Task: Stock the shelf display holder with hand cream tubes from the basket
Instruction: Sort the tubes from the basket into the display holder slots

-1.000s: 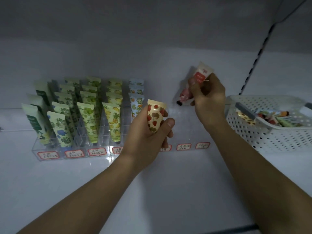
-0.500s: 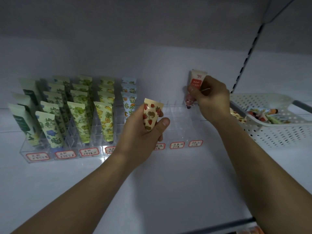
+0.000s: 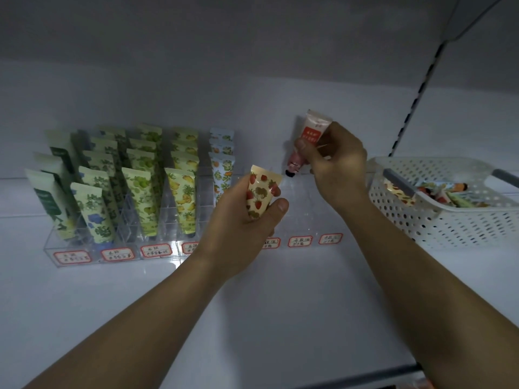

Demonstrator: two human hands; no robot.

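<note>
Pink-capped tube (image 3: 307,144), pinched in the right hand (image 3: 334,164), has descended to the holder (image 3: 306,209) rear slot; left hand (image 3: 241,223) grips the strawberry tube (image 3: 259,192).

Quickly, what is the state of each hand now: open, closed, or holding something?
Left hand: closed, holding the strawberry-print tube.
Right hand: closed, pinching the pink-and-white tube above the clear display holder.
</note>
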